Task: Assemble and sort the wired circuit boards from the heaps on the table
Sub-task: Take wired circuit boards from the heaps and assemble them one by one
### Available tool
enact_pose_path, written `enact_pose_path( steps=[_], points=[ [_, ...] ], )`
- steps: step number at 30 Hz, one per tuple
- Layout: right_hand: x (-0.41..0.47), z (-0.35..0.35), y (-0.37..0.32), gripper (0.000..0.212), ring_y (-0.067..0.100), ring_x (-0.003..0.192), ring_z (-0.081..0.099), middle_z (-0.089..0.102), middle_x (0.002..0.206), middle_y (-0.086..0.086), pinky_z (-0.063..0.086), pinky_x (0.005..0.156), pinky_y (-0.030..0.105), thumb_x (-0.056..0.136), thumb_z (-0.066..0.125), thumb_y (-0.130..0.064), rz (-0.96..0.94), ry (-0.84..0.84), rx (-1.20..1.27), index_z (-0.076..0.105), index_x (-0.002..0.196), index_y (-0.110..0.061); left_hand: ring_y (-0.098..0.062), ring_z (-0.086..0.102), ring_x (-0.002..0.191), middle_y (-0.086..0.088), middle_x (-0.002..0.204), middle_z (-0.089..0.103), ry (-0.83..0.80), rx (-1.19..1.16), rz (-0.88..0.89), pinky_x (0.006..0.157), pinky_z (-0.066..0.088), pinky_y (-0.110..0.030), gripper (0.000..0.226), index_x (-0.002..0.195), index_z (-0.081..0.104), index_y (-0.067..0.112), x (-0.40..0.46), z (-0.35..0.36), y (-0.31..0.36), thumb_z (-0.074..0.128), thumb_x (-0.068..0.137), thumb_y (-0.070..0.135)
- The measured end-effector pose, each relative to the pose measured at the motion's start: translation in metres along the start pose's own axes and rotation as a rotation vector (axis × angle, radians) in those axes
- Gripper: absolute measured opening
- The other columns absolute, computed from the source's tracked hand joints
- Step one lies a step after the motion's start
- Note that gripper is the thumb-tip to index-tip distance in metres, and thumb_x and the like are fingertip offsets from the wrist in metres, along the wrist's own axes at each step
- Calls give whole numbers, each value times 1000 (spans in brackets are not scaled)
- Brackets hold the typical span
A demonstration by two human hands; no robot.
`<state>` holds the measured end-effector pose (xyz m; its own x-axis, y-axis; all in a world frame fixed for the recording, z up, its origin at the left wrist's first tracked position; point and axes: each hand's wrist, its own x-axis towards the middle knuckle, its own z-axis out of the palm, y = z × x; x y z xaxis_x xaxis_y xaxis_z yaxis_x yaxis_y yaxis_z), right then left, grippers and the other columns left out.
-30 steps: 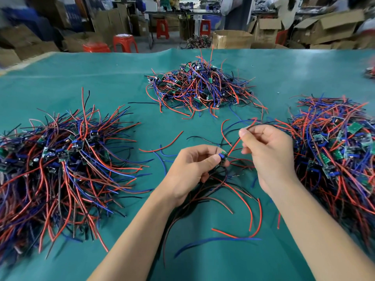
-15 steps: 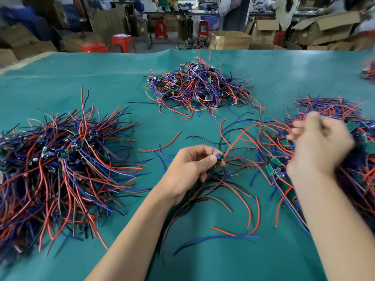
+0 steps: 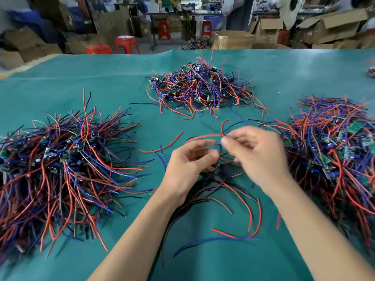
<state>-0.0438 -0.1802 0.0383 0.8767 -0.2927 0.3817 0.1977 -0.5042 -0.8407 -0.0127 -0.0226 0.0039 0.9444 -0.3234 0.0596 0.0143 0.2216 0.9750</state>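
A green-covered counter [image 3: 101,82] is seen carrying three heaps of wired boards: left heap [image 3: 60,165], far heap [image 3: 200,86], right heap [image 3: 332,151]. Cardboard boxes [image 3: 233,39] and red stools [image 3: 126,44] are seen behind. Loose wires [image 3: 229,191] are pinched by the left hand [image 3: 188,163]; the blurred right hand [image 3: 257,153] is curled, its grip unclear.
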Motion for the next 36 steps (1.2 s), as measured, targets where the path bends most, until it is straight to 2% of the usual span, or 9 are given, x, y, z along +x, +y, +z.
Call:
enact_pose_path(
  steps=[5, 9, 11, 14, 19, 25, 30, 33, 36],
  points=[
    [28, -85, 20, 14, 13, 75, 71, 69, 76, -15, 58, 78, 48, 82, 64, -53, -5, 652, -323, 66, 90, -43, -9, 58, 71, -3, 93, 71, 80, 505, 155, 69, 49, -21, 27, 104, 72, 13, -3, 4, -6, 79, 79, 5],
    [31, -124, 47, 41, 30, 113, 62, 66, 111, -1, 48, 100, 49, 82, 49, -62, 213, 689, -569, 52, 114, -37, -7, 53, 71, 2, 92, 66, 64, 831, 272, 74, 47, -21, 31, 106, 73, 18, -4, 8, -8, 80, 76, 16],
    [28, -109, 37, 37, 30, 112, 62, 68, 111, 2, 48, 100, 51, 82, 52, -53, 179, 731, -573, 56, 114, -34, -6, 52, 69, 4, 91, 64, 73, 852, 281, 74, 47, -20, 31, 107, 73, 19, -3, 8, -8, 78, 77, 16],
    [17, -63, 9, 15, 29, 80, 71, 74, 78, 0, 55, 78, 43, 82, 58, -32, -75, 510, -541, 68, 90, -24, -10, 56, 70, 4, 87, 64, 98, 843, 268, 73, 49, -21, 27, 106, 74, 18, -4, 10, -8, 74, 79, 12],
    [-7, -4, -2, 12, 26, 59, 59, 59, 50, -2, 53, 66, 36, 81, 70, -26, -49, -187, -570, 72, 72, -18, -17, 60, 76, -1, 85, 66, 121, 866, 255, 79, 49, -30, 20, 101, 76, 17, -3, 11, -8, 71, 82, 13],
    [-16, 18, 0, 52, 27, 54, 39, 38, 43, 0, 29, 54, 37, 92, 55, -49, -120, -98, -433, 44, 54, -15, -14, 60, 70, 2, 76, 66, 240, 387, 131, 76, 53, -37, 11, 99, 70, 14, -1, 6, 0, 69, 89, 10],
    [-12, 21, 7, 29, 16, 63, 64, 70, 65, -2, 50, 61, 34, 91, 66, -42, 90, -100, -52, 76, 78, -17, -4, 59, 66, 7, 76, 66, 175, 272, 127, 65, 51, -22, 17, 102, 71, 9, -2, 7, -1, 65, 90, -1],
    [-12, 23, 12, 18, 7, 57, 63, 73, 66, -2, 44, 48, 24, 89, 75, -21, 242, -49, 192, 77, 72, -20, -9, 62, 72, 5, 82, 70, 148, 323, 147, 73, 55, -30, 23, 98, 70, 9, -2, 7, -1, 61, 87, -8],
    [-9, 21, 17, 21, 9, 51, 65, 74, 67, -1, 46, 43, 24, 87, 77, -14, 209, -43, 133, 76, 67, -20, -18, 68, 78, 0, 86, 74, 145, 351, 138, 80, 57, -38, 22, 95, 71, 13, -3, 9, -3, 63, 86, -5]
  ],
)
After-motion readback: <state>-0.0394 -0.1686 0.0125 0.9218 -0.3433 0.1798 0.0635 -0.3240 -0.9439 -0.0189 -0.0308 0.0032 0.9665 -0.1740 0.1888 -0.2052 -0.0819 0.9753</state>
